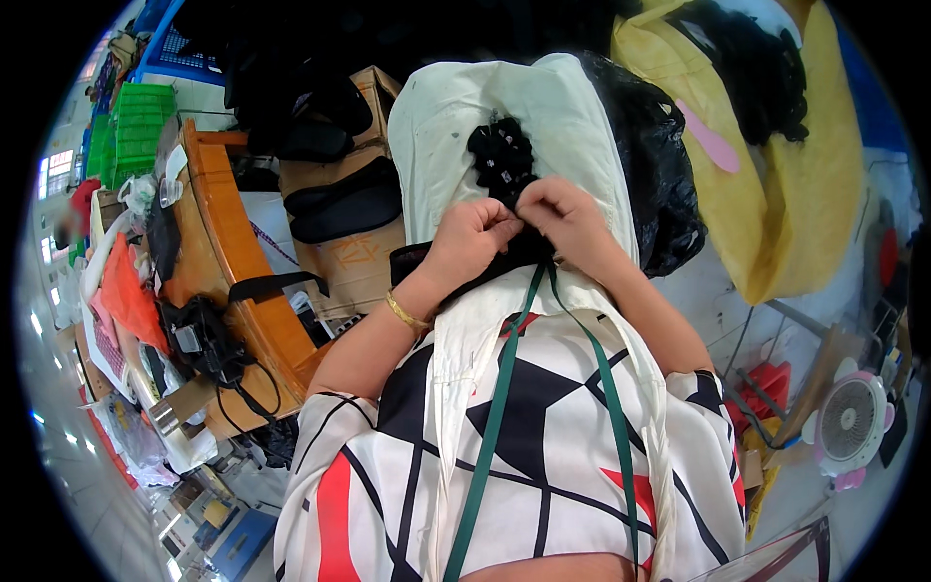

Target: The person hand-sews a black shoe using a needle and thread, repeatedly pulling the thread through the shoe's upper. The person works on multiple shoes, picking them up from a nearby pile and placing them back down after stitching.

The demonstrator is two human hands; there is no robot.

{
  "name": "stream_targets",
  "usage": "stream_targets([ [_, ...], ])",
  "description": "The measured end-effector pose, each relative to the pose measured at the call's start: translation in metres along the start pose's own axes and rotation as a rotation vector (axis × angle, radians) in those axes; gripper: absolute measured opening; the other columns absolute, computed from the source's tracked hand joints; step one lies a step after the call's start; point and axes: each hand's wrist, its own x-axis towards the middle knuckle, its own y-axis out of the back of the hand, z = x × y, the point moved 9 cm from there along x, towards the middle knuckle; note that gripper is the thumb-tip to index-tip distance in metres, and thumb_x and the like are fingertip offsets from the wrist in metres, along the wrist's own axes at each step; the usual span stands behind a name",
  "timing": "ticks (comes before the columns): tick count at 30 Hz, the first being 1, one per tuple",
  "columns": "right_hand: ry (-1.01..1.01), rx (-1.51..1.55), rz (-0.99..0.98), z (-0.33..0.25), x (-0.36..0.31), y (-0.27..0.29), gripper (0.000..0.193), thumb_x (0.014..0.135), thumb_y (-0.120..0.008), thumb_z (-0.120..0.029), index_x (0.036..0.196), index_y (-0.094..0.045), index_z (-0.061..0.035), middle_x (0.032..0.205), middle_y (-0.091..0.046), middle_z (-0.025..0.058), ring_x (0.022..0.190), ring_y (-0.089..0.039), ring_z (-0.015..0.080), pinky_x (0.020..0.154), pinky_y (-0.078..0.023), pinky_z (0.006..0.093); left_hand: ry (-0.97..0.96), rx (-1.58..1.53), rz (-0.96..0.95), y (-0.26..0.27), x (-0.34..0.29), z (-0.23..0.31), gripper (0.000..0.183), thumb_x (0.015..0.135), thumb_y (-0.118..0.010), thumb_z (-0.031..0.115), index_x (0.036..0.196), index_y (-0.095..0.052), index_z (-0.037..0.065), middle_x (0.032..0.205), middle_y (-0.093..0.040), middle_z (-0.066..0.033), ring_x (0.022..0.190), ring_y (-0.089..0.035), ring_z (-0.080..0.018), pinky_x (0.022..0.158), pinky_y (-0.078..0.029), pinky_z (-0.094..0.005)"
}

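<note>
In the head view, the left hand (472, 238) and right hand (572, 215) seem to pinch the black cloth (501, 163), finger and thumb tips closed on it. It's picked up, so that bit looks done. The finger work doesn't look done (how much is left, I can't tell). The cloth's bunched part, with small pale spots, sits just past the fingertips, near 12 o'clock, over the white sheet (436, 121). More black stuff is at 6 o'clock, between the hands.

Bright windows (58, 173) show at far left, beyond a wooden table (225, 209) and pale floor (78, 490) dotted with light.
</note>
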Motion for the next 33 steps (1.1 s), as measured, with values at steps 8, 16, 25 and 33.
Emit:
stream_targets([
  [8,-0.508,1.078,0.608,0.113,-0.036,0.101,0.005,0.100,-0.058,-0.016,0.100,-0.058,-0.0106,0.076,-0.058,0.0001,0.060,-0.051,0.0095,0.053,-0.043,0.0235,-0.124,0.029,0.032,-0.001,-0.015,0.020,0.013,0.095,-0.062,0.011,0.088,-0.061,-0.001,0.075,-0.062,-0.0040,0.069,-0.060,-0.0119,0.063,-0.048,-0.0275],
  [16,-0.555,1.018,0.685,0.127,-0.046,0.105,0.005,0.098,-0.062,-0.015,0.097,-0.059,-0.0100,0.074,-0.055,0.0000,0.060,-0.049,0.0109,0.052,-0.039,0.0240,-0.548,0.662,0.279,-0.008,-0.033,0.071,0.007,0.086,-0.068,0.008,0.091,-0.065,0.003,0.080,-0.065,-0.0142,0.074,-0.064,-0.0318,0.063,-0.051,-0.0355],
  [25,-0.407,0.956,0.625,0.119,-0.055,0.113,0.006,0.100,-0.058,-0.014,0.104,-0.057,-0.0090,0.070,-0.050,-0.0023,0.053,-0.039,0.0060,0.045,-0.033,0.0207,-0.596,0.881,0.251,-0.014,-0.010,0.040,0.014,0.081,-0.064,0.020,0.070,-0.061,0.012,0.069,-0.061,-0.0071,0.069,-0.065,-0.0287,0.062,-0.052,-0.0414],
  [33,-0.173,0.669,0.588,0.004,-0.023,0.150,0.007,0.103,-0.053,-0.013,0.098,-0.055,-0.0079,0.065,-0.041,-0.0027,0.049,-0.034,0.0053,0.041,-0.029,0.0201,-0.722,0.932,0.293,-0.025,-0.003,0.062,0.016,0.076,-0.062,0.020,0.062,-0.060,0.011,0.082,-0.057,-0.0074,0.085,-0.058,-0.0276,0.064,-0.053,-0.0404],
])
